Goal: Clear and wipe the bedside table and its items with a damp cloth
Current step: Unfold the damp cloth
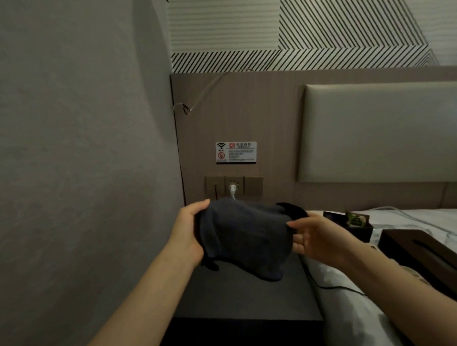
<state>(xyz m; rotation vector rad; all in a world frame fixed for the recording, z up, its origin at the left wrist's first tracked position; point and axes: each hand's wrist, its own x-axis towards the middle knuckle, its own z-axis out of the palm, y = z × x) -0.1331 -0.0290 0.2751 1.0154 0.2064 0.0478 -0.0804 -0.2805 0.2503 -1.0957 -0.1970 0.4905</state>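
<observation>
Dark cloth (245, 243) hangs spread over the bedside table (242, 302), its lower fold about on the top. Left hand (189, 232) grips its left edge, fingers curled round; right hand (316, 238) pinches the right edge, other fingers loose. Tissue box (437, 261) and small holder (357, 223) already sit on the bed (421, 218), so clearing looks done; the wiping seems barely begun.

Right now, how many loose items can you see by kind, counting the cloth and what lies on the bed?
Cloth: 1, dark blue-grey cloth
Tissue box: 1, dark tissue box
Small dark box holding packets: 1, small box
Total: 3
</observation>
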